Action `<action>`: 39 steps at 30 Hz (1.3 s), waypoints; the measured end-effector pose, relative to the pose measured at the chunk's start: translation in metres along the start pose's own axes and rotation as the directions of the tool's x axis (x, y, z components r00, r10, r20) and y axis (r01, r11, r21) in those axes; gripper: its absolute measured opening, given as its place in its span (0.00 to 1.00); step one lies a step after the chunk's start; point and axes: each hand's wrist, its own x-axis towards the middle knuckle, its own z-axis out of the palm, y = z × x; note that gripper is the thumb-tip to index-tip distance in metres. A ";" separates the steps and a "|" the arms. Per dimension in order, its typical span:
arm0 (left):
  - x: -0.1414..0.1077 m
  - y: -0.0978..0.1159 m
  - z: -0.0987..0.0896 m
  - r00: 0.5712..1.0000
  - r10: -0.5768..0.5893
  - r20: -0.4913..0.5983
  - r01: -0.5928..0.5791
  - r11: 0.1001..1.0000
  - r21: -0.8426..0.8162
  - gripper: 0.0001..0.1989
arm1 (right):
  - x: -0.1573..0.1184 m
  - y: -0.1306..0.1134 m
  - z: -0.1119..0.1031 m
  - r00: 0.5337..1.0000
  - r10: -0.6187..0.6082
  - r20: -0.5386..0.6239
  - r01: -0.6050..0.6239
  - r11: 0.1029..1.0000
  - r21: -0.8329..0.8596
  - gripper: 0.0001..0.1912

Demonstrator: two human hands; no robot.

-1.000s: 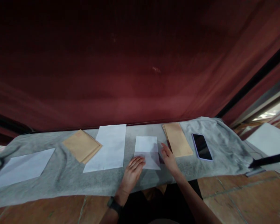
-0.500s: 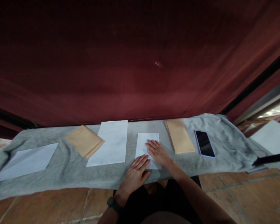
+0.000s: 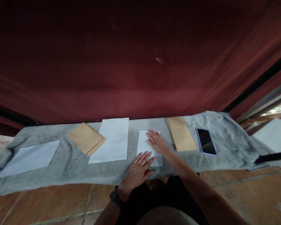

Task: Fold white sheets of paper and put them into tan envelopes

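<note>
A folded white paper [image 3: 142, 144] lies on the grey cloth in front of me, partly covered by both hands. My left hand [image 3: 138, 170] rests flat on its lower left part, fingers spread, a dark watch on the wrist. On the paper's upper right part lies my right hand [image 3: 156, 142], palm down with fingers stretched out. Neither hand grips anything. Left of the folded paper is a larger white sheet [image 3: 113, 140]. Brown envelopes [image 3: 181, 134] are stacked to the right of my right hand.
More brown envelopes [image 3: 85, 137] overlap the large sheet's left edge. Another white sheet [image 3: 31, 157] lies far left. A phone [image 3: 206, 141] sits right of the envelope stack. The grey cloth [image 3: 227, 143] covers a narrow surface before a dark red fabric wall [image 3: 135, 75].
My right hand has slid up toward the top edge of the folded paper. My left hand's fingers are spread wider. The whole view has shifted slightly.
</note>
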 end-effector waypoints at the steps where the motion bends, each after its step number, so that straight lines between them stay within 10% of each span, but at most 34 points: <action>1: 0.000 0.001 0.000 1.000 0.000 -0.002 0.000 1.000 -0.006 0.30 | 0.001 0.000 0.000 1.000 0.024 -0.011 -0.024 1.000 -0.002 0.25; 7: 0.004 -0.005 0.009 0.993 -0.096 -0.070 0.086 0.988 -0.124 0.25 | 0.000 -0.003 -0.002 0.991 0.126 -0.038 -0.127 0.992 -0.006 0.28; 12: 0.042 -0.045 0.006 0.898 -0.344 -0.273 0.276 0.926 -0.258 0.23 | -0.028 -0.029 -0.002 0.990 0.140 -0.033 -0.140 0.990 0.005 0.26; 19: 0.117 -0.093 -0.010 0.878 -0.472 -0.077 0.447 0.868 -0.218 0.22 | -0.096 -0.094 -0.004 0.997 -0.069 0.027 0.068 0.998 0.012 0.27; 25: 0.137 -0.105 -0.019 0.839 -0.542 -0.039 0.501 0.799 -0.332 0.13 | -0.114 -0.098 -0.013 0.996 -0.077 0.043 0.076 0.997 0.021 0.30; 32: 0.102 -0.109 -0.032 0.600 -0.800 0.006 0.646 0.480 -0.594 0.05 | -0.110 -0.073 -0.024 0.996 0.060 -0.060 -0.058 0.998 0.030 0.25; 39: 0.043 -0.056 -0.016 0.397 -0.901 0.173 0.520 0.065 -0.852 0.08 | -0.097 -0.061 -0.022 0.979 0.168 -0.119 -0.152 0.979 0.134 0.26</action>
